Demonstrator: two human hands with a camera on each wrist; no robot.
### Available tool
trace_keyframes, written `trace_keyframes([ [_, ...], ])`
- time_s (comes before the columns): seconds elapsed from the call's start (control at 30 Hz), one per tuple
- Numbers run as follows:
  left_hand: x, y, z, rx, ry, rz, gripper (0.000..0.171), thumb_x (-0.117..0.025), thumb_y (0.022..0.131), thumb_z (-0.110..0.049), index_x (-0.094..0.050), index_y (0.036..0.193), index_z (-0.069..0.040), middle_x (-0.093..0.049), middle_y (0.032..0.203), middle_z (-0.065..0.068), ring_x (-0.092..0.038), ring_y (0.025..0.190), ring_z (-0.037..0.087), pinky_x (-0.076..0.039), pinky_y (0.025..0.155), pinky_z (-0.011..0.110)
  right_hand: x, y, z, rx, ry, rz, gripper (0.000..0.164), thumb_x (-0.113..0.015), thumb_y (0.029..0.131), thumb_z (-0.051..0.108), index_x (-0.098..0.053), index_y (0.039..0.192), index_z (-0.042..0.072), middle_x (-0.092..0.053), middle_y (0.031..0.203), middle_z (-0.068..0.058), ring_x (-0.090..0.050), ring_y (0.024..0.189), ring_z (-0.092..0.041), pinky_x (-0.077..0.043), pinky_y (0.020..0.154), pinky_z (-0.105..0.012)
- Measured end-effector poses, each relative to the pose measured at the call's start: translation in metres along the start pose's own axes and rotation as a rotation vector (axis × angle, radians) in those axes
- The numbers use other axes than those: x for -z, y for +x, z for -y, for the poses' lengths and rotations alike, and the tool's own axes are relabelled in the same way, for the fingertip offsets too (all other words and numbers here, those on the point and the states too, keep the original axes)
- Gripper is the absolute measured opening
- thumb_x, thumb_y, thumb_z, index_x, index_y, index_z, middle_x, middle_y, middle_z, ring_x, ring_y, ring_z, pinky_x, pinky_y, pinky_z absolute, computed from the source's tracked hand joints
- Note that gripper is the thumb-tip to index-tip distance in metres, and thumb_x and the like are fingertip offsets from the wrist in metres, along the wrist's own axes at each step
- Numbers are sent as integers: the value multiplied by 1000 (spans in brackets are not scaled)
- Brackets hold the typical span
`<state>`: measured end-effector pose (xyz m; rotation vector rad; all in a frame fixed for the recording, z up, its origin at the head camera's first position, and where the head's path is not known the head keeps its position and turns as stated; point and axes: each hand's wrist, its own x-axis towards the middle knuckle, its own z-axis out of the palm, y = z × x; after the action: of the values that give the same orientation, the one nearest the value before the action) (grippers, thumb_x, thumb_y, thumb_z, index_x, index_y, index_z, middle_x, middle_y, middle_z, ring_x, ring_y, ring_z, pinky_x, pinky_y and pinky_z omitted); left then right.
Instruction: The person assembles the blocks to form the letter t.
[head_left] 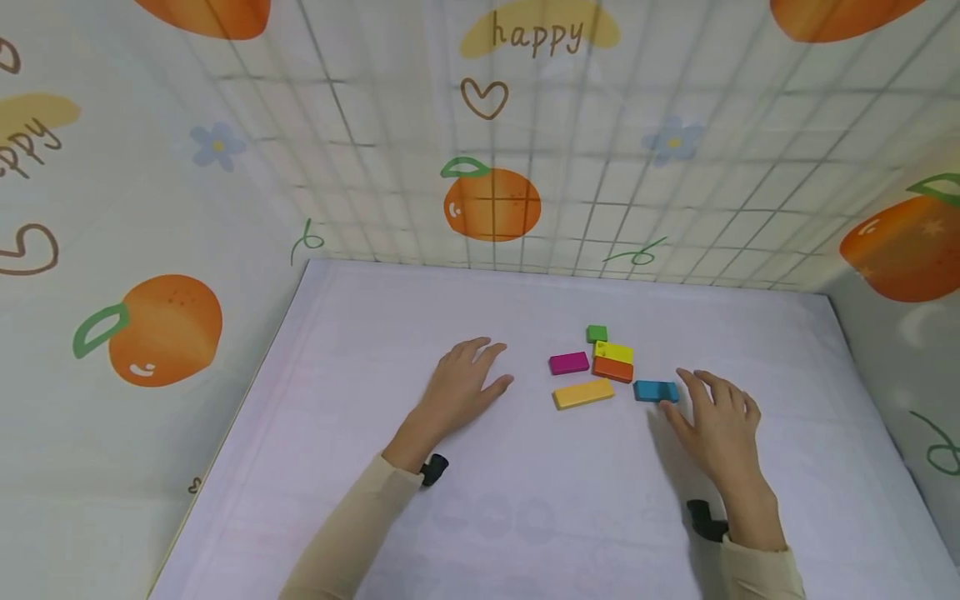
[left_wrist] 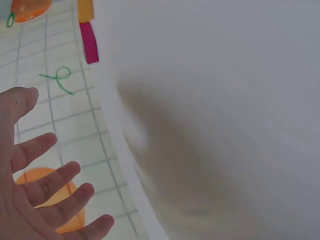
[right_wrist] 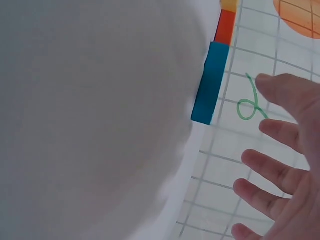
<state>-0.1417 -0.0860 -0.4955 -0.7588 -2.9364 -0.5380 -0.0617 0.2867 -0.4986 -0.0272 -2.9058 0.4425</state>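
Note:
Several coloured blocks lie grouped on the white tabletop. A small green block [head_left: 597,334] is farthest back, with a yellow block [head_left: 615,352] and an orange-red block [head_left: 613,369] side by side in front of it. To their left is a magenta block [head_left: 569,363], and nearer the front a longer amber block [head_left: 583,394]. My left hand [head_left: 467,383] is spread left of the group, touching none of it. Just right of the blue block [head_left: 656,392], my right hand [head_left: 716,425] has its fingers apart and holds nothing; the right wrist view shows a gap to the block.
The white tabletop [head_left: 315,375] meets a grid-patterned back wall [head_left: 405,192] printed with oranges. Patterned side walls stand at left and right. A black strap piece [head_left: 434,470] is on the left wrist, another black piece [head_left: 707,522] on the right.

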Motion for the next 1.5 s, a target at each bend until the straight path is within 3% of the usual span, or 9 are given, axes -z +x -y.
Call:
trace_keyframes([
  [0.47,-14,47,-26,7,-4,202,55,-55,100,-51,-50,146,-22,-49,144,6,-47,130,27,-47,99,47,-1,9,-9,56,43,1,49,-76,88,16,-57,131,4,-48,132,-30,-39,121,-55,-23,99,-75],
  [0.6,-18,61,-36,21,14,260,55,-57,99,-50,-50,146,-23,-49,144,5,-47,128,25,-48,99,46,1,14,-11,55,87,53,47,-76,87,14,-58,129,4,-49,131,-30,-40,120,-55,-24,96,-76],
  [0.9,-31,82,-53,33,24,356,60,-61,96,-52,-47,149,-26,-46,146,5,-44,129,25,-45,102,47,-2,27,-17,-35,206,237,50,-74,91,17,-56,135,3,-44,137,-33,-36,125,-55,-27,95,-76],
  [1.13,-34,86,-61,56,65,358,58,-62,94,-53,-50,147,-31,-45,148,7,-43,130,29,-44,100,52,-10,31,-24,-62,273,313,51,-72,92,18,-54,139,5,-41,141,-32,-34,128,-54,-31,98,-74],
  [1.5,-43,85,-70,97,108,322,53,-64,94,-51,-52,143,-35,-47,143,7,-44,127,31,-41,100,57,-13,32,-22,-39,230,309,44,-72,92,18,-61,134,9,-42,137,-32,-34,124,-55,-34,93,-72],
])
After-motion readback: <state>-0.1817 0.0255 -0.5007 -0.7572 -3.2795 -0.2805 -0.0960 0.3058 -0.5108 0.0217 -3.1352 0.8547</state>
